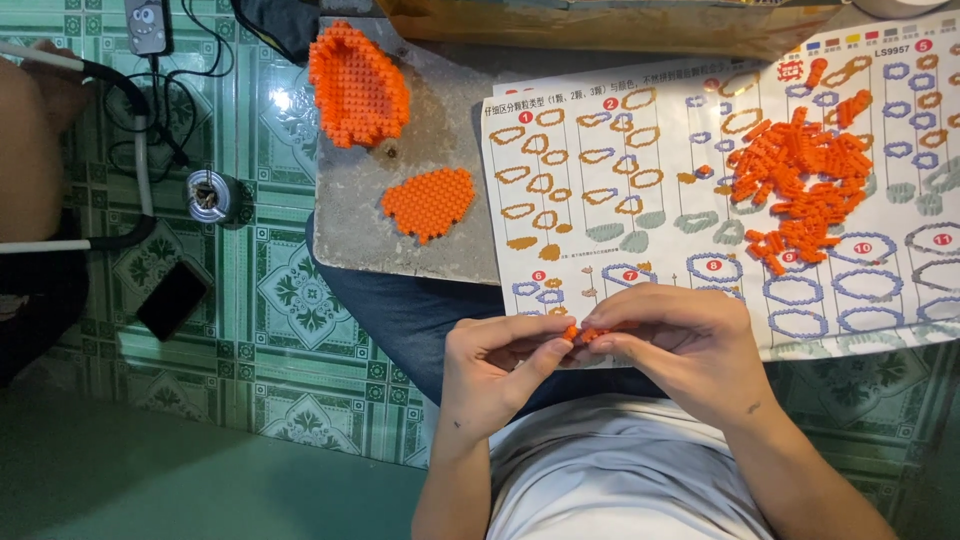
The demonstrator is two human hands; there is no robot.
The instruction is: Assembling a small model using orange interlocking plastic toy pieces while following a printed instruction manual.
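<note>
My left hand (492, 368) and my right hand (672, 340) meet in front of my chest, fingertips pinching small orange building blocks (582, 333) between them. A pile of loose orange blocks (800, 170) lies on a printed instruction sheet (600, 170) just above my right hand. A flat orange block plate (428, 203) and a larger bowl-shaped orange block piece (357, 84) rest on a grey board (350, 220) to the upper left.
Green patterned floor tiles (290, 290) surround the board. A black phone (172, 299), a small metal can (209, 194) and cables (165, 110) lie at left. Another person's limb (25, 150) shows at the far left edge. A cardboard box (600, 25) sits at top.
</note>
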